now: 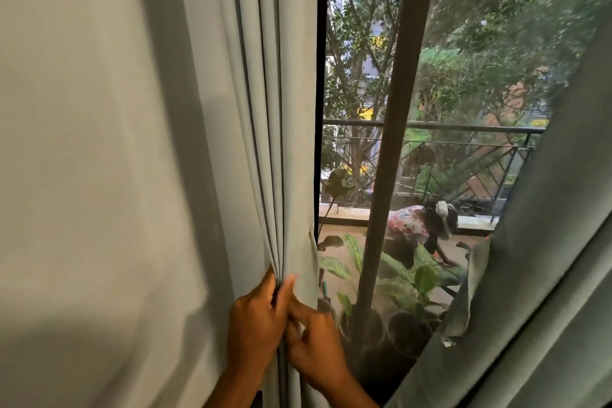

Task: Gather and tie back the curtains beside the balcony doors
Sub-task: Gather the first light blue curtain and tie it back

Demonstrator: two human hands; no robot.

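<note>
A pale grey-blue curtain [251, 109] hangs at the left of the balcony door, its inner edge bunched into narrow vertical folds. My left hand [256, 321] grips those folds, thumb and fingers closed around the pleats. Close beside it, my right hand [314, 341] pinches the curtain's edge, one finger extended toward the left hand. A second curtain [546, 275] of the same cloth slants down the right side, with a loose fabric tie-back strip [463, 301] dangling from its edge.
The dark door frame post [394, 109] runs down the middle of the mesh door. Beyond it, potted plants [397, 278], a metal balcony railing [430, 126] and a person bending low on the balcony floor [420, 228]. A pale wall [66, 142] fills the left.
</note>
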